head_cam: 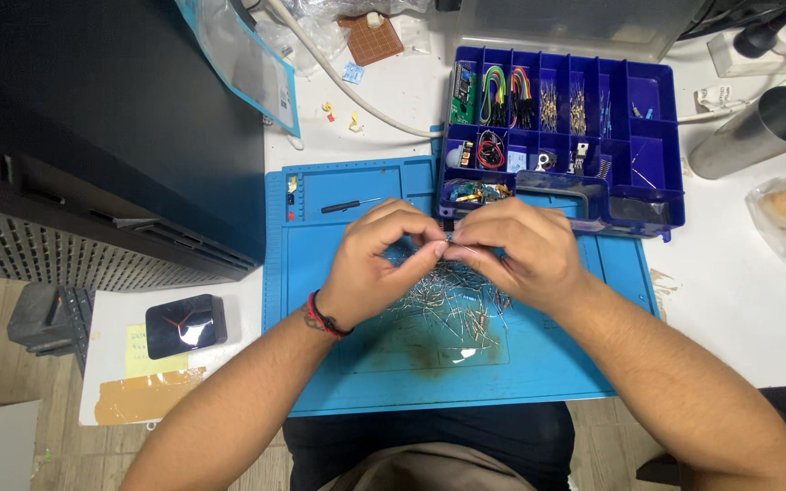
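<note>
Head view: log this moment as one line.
left hand: pinching small component | right hand: pinching same component | below: loose resistor pile on blue mat | parts organizer: open

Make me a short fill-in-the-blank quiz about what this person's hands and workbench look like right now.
1. Both hands, left hand and right hand, pinch one small component above a ____ work mat.
2. A loose pile of resistors lies on the mat directly ____ the hands.
3. The dark blue organizer box has its lid ____.
4. A red and black band circles the ____ wrist.

Missing words: blue; below; open; left
</note>
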